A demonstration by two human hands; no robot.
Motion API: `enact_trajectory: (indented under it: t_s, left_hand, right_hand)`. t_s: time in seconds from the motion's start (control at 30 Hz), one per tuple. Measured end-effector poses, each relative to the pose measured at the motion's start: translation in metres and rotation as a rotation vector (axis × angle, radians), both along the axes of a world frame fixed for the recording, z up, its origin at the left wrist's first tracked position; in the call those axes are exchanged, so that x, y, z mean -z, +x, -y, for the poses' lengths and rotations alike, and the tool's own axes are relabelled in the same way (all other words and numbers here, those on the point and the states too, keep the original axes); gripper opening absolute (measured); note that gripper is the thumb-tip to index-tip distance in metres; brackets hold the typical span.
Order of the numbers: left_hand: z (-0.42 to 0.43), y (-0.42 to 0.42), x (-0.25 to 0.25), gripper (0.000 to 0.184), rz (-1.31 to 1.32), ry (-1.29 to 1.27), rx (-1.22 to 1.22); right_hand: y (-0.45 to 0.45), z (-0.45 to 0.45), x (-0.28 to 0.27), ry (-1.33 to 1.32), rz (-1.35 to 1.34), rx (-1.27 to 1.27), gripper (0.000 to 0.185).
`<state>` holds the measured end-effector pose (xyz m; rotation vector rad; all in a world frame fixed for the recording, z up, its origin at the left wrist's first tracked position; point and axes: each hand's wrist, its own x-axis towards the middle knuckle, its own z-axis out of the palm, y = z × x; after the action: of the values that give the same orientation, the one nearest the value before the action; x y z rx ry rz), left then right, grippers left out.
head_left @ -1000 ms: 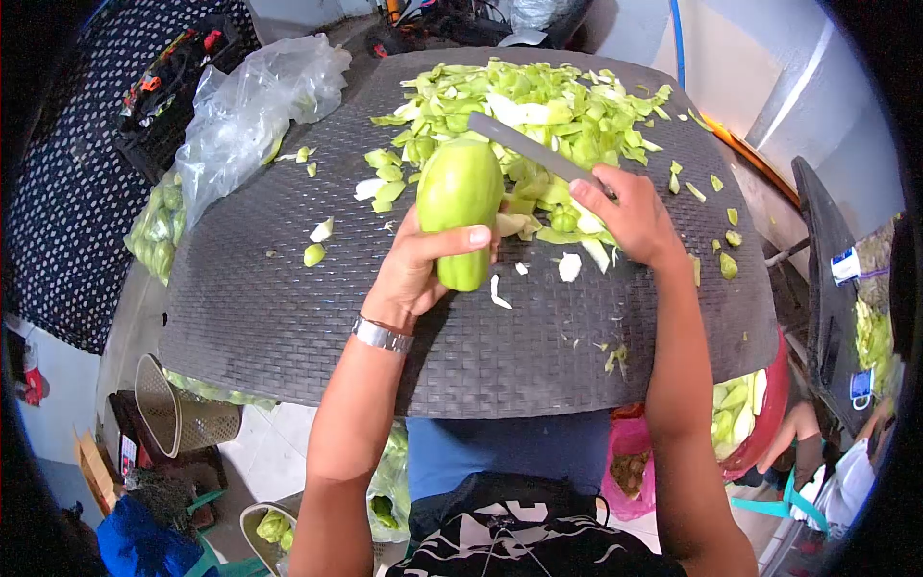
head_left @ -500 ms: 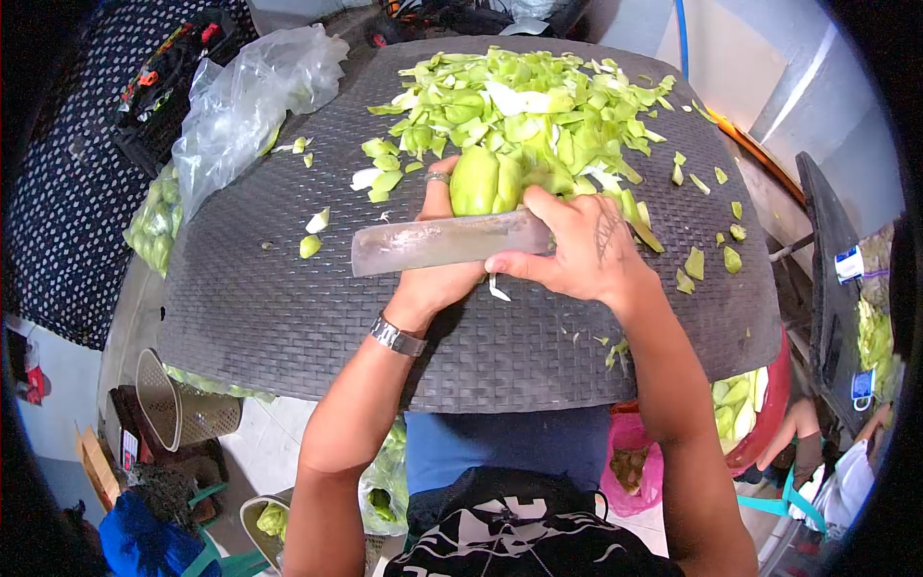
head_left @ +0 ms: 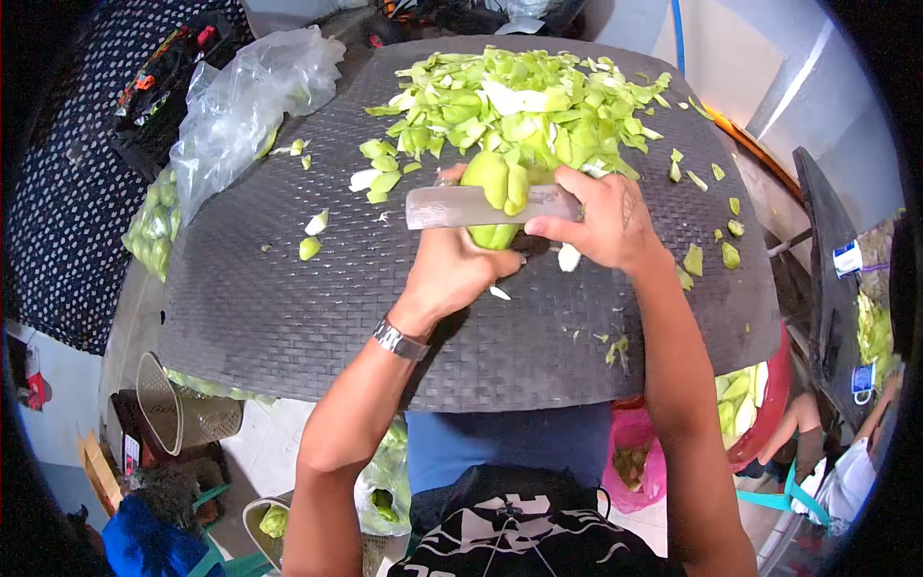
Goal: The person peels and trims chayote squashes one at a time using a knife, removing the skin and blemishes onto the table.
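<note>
Gripping a green vegetable (head_left: 492, 171), the left hand (head_left: 457, 262) held it above the middle of the dark worktop (head_left: 279, 317), wrapped around its left side and near end; watch (head_left: 400, 339) on that wrist. Right hand (head_left: 604, 221) was closed on the knife (head_left: 447, 208), blade across the vegetable, tip pointing left, a green flap lapping over the blade. Cut depth couldn't be told. Pile of peelings (head_left: 524, 101) lay just beyond, far side; loose scraps (head_left: 310, 249) were scattered left and right. Clear plastic bag (head_left: 245, 101) sat at the far left edge. Red tub (head_left: 781, 389) with pale green pieces stood near right, lower than the worktop.
</note>
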<state>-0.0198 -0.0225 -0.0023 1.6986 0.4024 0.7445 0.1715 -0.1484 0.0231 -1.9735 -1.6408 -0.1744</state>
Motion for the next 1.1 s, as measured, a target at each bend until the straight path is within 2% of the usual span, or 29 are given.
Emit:
enact_trajectory:
  t_s: [0.1, 0.23, 0.33, 0.37, 0.4, 0.47, 0.53, 0.6, 0.67, 0.73, 0.87, 0.97, 1.07, 1.1]
  left_hand:
    - [-0.001, -0.003, -0.001, 0.091, -0.011, -0.059, -0.003]
    - [0.003, -0.003, 0.003, 0.091, -0.124, 0.151, -0.005]
    - [0.004, -0.007, -0.005, 0.090, -0.141, -0.145, 0.001]
    - [0.007, -0.009, -0.014, 0.088, -0.052, -0.065, 0.038]
    - [0.014, -0.011, -0.010, 0.087, -0.065, -0.068, 0.058]
    - [0.021, 0.000, -0.004, 0.085, -0.026, -0.049, 0.084]
    - [0.020, 0.001, -0.009, 0.083, -0.011, 0.001, -0.004]
    - [0.017, -0.003, -0.015, 0.066, -0.007, -0.386, 0.042]
    - [0.001, 0.000, 0.000, 0.055, 0.045, -0.469, 0.001]
    - [0.001, 0.005, -0.003, 0.061, 0.087, -0.570, -0.076]
    - [-0.001, 0.002, -0.012, 0.062, 0.128, -0.618, -0.099]
    - [-0.006, 0.003, -0.013, 0.059, 0.222, -0.681, -0.106]
    - [-0.010, -0.003, -0.021, 0.060, 0.269, -0.776, -0.030]
    - [-0.024, -0.014, -0.021, 0.057, 0.245, -0.824, 0.196]
  right_hand:
    - [-0.002, 0.000, 0.000, -0.073, -0.013, 0.064, 0.067]
    - [-0.007, -0.001, -0.007, -0.078, 0.019, 0.066, 0.067]
    - [0.012, 0.003, -0.007, -0.122, -0.077, 0.113, 0.061]
    - [0.022, 0.003, -0.016, -0.272, -0.298, 0.309, 0.070]
    - [0.030, 0.009, -0.015, -0.315, -0.252, 0.305, 0.073]
    - [0.022, 0.003, 0.001, -0.192, -0.155, 0.255, 0.075]
    - [0.016, 0.005, 0.001, -0.273, -0.258, 0.313, 0.081]
    - [0.022, -0.001, 0.000, -0.302, -0.307, 0.300, 0.085]
    - [0.016, 0.003, -0.008, -0.349, -0.377, 0.358, 0.089]
    - [0.020, 0.002, -0.016, -0.403, -0.481, 0.422, 0.090]
    - [0.028, 0.002, -0.004, -0.303, -0.677, 0.317, 0.089]
    - [0.008, 0.006, -0.024, -0.333, -0.925, 0.237, 0.073]
    - [0.003, 0.006, -0.021, -0.359, -1.104, 0.169, 0.077]
    - [0.002, 0.006, -0.022, -0.360, -1.142, 0.158, 0.078]
